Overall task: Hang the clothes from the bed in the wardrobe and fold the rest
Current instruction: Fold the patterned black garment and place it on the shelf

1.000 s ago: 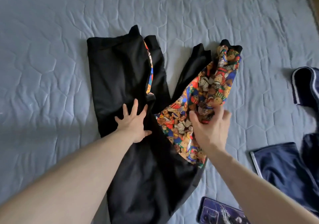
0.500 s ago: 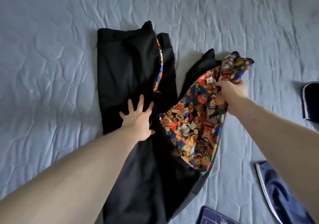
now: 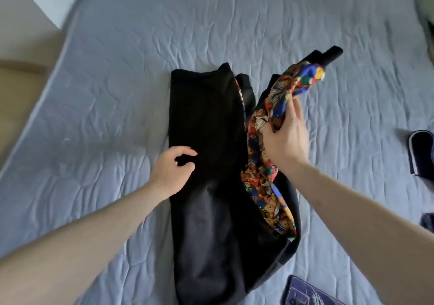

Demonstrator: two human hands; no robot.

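Observation:
A black garment (image 3: pixel 206 121) with a bright teddy-bear print lining (image 3: pixel 265 187) lies spread on the quilted blue-grey bed (image 3: pixel 105 93). My right hand (image 3: pixel 285 138) grips a bunched fold of the printed lining and holds that flap raised off the bed, its black tip pointing up and right. My left hand (image 3: pixel 172 169) rests at the garment's left edge, fingers loosely curled with the tips touching the black cloth.
A phone in a purple case (image 3: pixel 307 291) lies at the bottom edge. Dark navy clothing with white trim (image 3: pixel 420 152) sits at the right edge. Floor and a pale wall show past the bed's left side.
My right hand has bunched the printed flap and lifted it up and inward. My left hand slid left to the garment's edge and its spread fingers curled. The camera view shifted.

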